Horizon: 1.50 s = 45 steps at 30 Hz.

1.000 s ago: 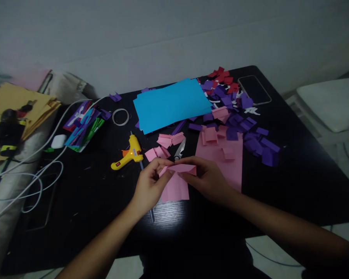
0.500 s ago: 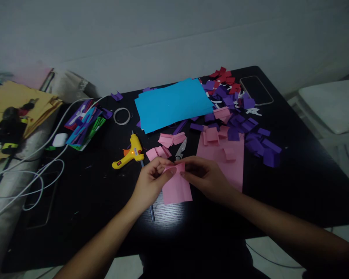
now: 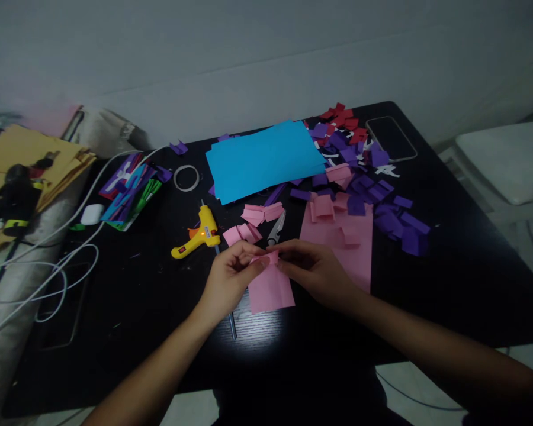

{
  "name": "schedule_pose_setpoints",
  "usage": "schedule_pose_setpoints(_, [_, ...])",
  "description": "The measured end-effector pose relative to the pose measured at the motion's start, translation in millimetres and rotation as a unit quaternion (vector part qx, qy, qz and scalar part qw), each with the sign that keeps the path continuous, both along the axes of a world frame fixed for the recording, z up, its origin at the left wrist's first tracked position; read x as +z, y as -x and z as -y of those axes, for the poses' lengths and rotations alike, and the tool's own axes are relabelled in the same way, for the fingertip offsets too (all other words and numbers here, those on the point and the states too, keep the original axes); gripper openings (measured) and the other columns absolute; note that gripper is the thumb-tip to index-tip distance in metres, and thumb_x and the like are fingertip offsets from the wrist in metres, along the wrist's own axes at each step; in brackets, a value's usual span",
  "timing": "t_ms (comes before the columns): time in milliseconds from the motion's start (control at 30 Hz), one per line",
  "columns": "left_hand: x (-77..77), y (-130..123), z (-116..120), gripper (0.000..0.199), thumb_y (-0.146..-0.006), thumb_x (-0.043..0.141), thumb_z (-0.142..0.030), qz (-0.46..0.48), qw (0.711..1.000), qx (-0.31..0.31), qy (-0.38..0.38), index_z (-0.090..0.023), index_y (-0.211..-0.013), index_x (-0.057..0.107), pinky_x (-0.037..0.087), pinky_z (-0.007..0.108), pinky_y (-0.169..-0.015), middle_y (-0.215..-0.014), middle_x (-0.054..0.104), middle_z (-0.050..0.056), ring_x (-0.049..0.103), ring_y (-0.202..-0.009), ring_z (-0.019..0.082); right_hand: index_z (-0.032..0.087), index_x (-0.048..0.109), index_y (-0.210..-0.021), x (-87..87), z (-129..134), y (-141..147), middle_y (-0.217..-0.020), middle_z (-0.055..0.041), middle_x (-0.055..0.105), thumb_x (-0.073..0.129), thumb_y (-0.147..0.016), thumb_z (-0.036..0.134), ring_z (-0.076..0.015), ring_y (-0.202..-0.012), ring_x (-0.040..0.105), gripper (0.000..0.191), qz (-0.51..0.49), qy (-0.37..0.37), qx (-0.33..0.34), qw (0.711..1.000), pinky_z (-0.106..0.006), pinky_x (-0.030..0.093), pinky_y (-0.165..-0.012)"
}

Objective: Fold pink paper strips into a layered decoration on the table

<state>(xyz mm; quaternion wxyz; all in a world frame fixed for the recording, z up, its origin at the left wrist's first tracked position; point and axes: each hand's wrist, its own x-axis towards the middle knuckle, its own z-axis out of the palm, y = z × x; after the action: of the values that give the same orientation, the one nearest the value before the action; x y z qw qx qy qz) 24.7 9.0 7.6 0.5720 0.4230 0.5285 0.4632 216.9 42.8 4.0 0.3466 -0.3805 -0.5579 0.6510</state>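
Note:
Between my two hands is a pink paper strip [image 3: 272, 291], its top edge bent over and its lower part hanging toward me. My left hand [image 3: 231, 275] pinches the upper left of the strip between thumb and fingers. At the upper right corner, my right hand [image 3: 313, 269] is closed on the same paper. Just beyond the fingers lie scissors [image 3: 276, 229], their handles hidden by my hands. Folded pink paper pieces [image 3: 262, 213] rest near them. A yellow glue gun [image 3: 199, 234] with a lit orange light lies left of my left hand.
Blue sheets [image 3: 266, 160] lie at the back, a tape roll [image 3: 186, 177] beside them. A pink sheet [image 3: 359, 260] carries folded pieces. Purple scraps [image 3: 402, 228], red scraps [image 3: 344, 115] and a phone [image 3: 391, 138] occupy the right. White cables [image 3: 66, 266] loop across the left.
The fingers of my right hand have shifted slightly at the strip's top edge, where the bend looks a little more curled. Everything else stays in place.

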Motion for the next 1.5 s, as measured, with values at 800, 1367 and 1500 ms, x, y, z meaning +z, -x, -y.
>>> schedule_pose_setpoints(800, [1.9,-4.1,1.6,0.024,-0.085,0.081,-0.031,-0.001,0.998,0.027,-0.051,-0.021,-0.097,0.063,0.052,0.025,-0.064,-0.076,0.065,-0.003,0.062,-0.067,0.013,0.020,0.073,-0.096,-2.4,-2.4,1.8,-0.093,-0.0042,0.077,0.075,-0.088,0.030,-0.0181,-0.086,0.073,0.013,0.028,-0.009,-0.030,0.999,-0.032,0.059,-0.079])
schedule_pose_setpoints(1367, [-1.8,-1.0,9.9,0.008,-0.093,0.071,-0.016,-0.315,0.916,-0.014,-0.249,-0.020,-0.101,0.072,0.054,0.030,-0.080,-0.103,0.069,0.006,0.067,-0.090,0.018,0.020,0.075,-0.098,-5.7,0.0,3.5,-0.095,-0.0045,0.078,0.078,-0.087,0.033,-0.0180,-0.088,0.073,0.017,0.013,0.018,-0.043,0.999,-0.034,0.060,-0.084])
schedule_pose_setpoints(1500, [-3.2,-0.9,10.4,0.007,-0.093,0.071,-0.016,-0.305,0.919,-0.015,-0.248,-0.020,-0.099,0.072,0.054,0.030,-0.079,-0.102,0.069,0.006,0.067,-0.090,0.019,0.019,0.075,-0.096,-4.7,-0.3,3.7,-0.093,-0.0038,0.077,0.077,-0.087,0.031,-0.0176,-0.086,0.072,0.015,0.014,0.021,-0.040,0.999,-0.033,0.059,-0.082])
